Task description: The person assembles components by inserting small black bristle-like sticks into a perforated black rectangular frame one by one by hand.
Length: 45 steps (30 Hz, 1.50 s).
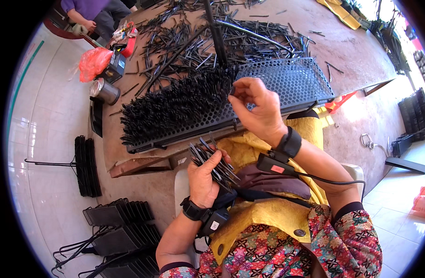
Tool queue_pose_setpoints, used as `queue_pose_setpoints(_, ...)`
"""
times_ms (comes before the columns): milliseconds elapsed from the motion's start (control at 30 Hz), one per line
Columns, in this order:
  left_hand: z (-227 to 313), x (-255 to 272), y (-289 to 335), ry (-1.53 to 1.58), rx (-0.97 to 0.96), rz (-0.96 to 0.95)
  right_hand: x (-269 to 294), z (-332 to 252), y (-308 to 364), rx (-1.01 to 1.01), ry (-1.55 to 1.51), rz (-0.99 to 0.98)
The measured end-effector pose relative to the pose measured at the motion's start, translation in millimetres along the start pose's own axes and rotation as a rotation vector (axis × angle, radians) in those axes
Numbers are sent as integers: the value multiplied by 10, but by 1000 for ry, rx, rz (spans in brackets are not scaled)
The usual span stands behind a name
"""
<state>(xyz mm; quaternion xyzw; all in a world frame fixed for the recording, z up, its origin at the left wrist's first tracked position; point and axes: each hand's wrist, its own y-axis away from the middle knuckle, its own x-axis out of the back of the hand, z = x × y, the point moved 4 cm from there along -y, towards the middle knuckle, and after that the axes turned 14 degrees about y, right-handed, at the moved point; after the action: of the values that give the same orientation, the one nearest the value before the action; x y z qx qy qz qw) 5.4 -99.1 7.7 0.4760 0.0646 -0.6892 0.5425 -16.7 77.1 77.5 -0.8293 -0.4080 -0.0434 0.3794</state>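
A black perforated plate lies tilted along the near edge of the table. Dense upright black tufts fill its left part, while the holes on the right are bare. Over the boundary between the two, my right hand is closed in a pinch, with the dark end of a short black strip at its fingertips. Below the plate, my left hand grips a loose bundle of black strips, their ends fanning out past the thumb. Both wrists wear black straps.
Many loose black strips cover the table, with thin metal rods among them. A tin can and an orange-red plastic bag stand at the left. Black long-handled plates are stacked lower left. Another person sits upper left.
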Motion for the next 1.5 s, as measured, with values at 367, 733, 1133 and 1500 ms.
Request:
queue_pose_setpoints(367,-19,88,28,16,3,61,-323,-169,-52,542,246,-102)
queue_pose_setpoints(733,-35,45,15,5,41,55,-375,-208,-70,476,565,-481)
queue_pose_setpoints(1133,-83,71,-13,-80,37,56,-462,-218,-184,528,548,-440)
queue_pose_setpoints(1500,-61,67,-9,-110,-8,55,-324,-55,130,296,304,-424)
